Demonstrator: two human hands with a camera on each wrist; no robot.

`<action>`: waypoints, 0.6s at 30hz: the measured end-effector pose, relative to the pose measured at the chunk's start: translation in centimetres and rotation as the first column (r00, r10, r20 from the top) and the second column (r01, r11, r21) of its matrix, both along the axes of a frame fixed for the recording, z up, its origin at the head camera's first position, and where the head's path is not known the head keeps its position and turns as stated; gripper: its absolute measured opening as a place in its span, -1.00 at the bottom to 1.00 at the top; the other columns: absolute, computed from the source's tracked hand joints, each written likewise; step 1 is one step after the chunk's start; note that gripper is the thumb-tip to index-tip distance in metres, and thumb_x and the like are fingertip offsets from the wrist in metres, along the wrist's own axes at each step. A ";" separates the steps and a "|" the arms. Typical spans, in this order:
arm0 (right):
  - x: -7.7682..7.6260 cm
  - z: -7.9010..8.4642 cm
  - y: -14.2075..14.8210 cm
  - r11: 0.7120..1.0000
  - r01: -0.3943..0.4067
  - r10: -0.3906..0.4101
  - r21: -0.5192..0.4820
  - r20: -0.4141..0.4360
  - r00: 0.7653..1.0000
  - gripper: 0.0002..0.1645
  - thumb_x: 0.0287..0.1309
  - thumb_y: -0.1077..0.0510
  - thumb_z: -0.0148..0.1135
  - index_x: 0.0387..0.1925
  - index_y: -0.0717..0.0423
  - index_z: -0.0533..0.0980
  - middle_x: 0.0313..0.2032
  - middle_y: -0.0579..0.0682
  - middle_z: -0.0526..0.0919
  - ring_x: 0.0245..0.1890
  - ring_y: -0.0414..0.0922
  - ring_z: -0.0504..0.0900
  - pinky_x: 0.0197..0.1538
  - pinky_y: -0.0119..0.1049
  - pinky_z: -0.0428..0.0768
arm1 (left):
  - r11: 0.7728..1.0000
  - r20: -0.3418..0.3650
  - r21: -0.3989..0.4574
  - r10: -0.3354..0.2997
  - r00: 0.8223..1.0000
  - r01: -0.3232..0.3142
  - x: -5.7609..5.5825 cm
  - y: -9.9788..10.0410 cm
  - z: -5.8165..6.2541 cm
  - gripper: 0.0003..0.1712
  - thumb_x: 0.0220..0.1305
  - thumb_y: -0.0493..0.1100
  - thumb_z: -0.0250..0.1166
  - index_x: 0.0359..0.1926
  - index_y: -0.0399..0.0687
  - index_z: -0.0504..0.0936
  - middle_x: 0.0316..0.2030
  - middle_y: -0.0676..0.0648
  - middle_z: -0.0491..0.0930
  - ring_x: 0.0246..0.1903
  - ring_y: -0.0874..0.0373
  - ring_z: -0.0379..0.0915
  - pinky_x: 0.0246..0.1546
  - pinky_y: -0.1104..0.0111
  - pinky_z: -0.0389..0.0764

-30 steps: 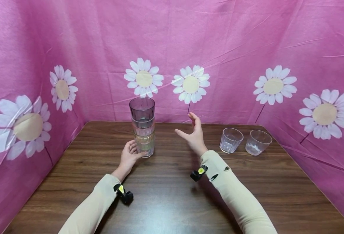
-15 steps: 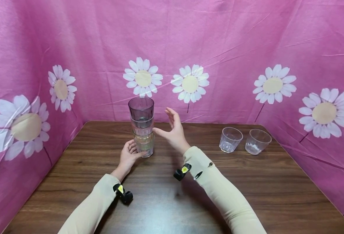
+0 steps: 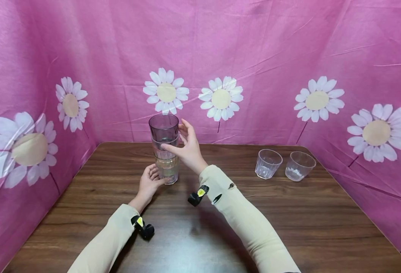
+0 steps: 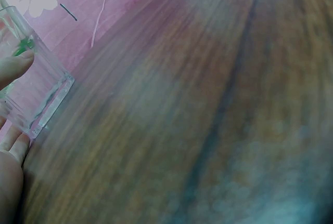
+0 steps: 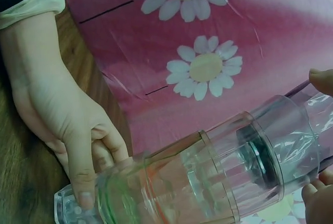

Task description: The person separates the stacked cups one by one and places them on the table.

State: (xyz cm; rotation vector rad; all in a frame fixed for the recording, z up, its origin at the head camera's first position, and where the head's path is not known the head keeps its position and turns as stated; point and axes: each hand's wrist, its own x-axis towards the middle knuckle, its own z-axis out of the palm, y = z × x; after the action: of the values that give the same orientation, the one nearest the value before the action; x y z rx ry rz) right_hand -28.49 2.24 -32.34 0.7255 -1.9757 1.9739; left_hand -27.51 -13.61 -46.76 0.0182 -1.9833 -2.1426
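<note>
My feed shows left hand (image 3: 149, 184) gripping bottom glass (image 3: 173, 175); right hand (image 3: 188, 147) spans purple glass (image 3: 163, 126) from four o'clock, grip unclear

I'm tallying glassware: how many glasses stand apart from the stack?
2. Both stand upright on the right of the table: one clear glass nearer the stack, and a second clear glass to its right. No others seem hidden.
</note>
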 end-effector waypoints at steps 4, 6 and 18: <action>-0.4 0.3 -0.4 0.999 0.011 -0.012 0.035 0.030 0.999 0.21 -0.10 0.37 0.54 0.49 0.25 0.01 0.31 0.25 0.27 0.37 0.02 0.28 0.37 -0.40 0.27 | 1.000 -0.006 0.005 0.005 1.000 -0.005 -0.1 0.0 -0.1 -0.19 -0.04 -0.60 0.41 0.26 -0.41 0.28 0.13 -0.30 0.47 -0.03 0.26 0.45 0.03 0.48 0.51; -0.5 0.4 -0.5 0.998 0.014 -0.016 0.054 0.042 0.999 0.22 -0.10 0.35 0.56 0.49 0.24 0.00 0.32 0.24 0.27 0.37 0.02 0.28 0.37 -0.40 0.28 | 1.000 -0.013 0.000 0.007 1.000 -0.007 -0.1 -0.1 -0.2 -0.18 -0.04 -0.60 0.40 0.27 -0.42 0.26 0.12 -0.30 0.46 -0.03 0.25 0.45 0.03 0.49 0.51; -1.1 0.4 -0.8 0.994 0.027 -0.033 0.105 0.049 0.998 0.12 -0.13 0.28 0.60 0.43 0.21 0.16 0.25 0.15 0.42 0.28 -0.04 0.39 0.34 -0.30 0.36 | 1.000 -0.015 -0.008 0.003 1.000 -0.004 -0.2 0.0 -0.4 -0.16 -0.03 -0.60 0.39 0.30 -0.43 0.24 0.15 -0.35 0.44 0.03 0.16 0.44 0.07 0.48 0.50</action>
State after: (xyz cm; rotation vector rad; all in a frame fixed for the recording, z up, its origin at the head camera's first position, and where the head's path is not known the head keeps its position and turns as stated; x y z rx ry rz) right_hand -29.62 1.49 -31.98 0.6715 -2.1202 1.9022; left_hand -27.69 -13.65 -47.13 0.0046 -1.9818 -2.1266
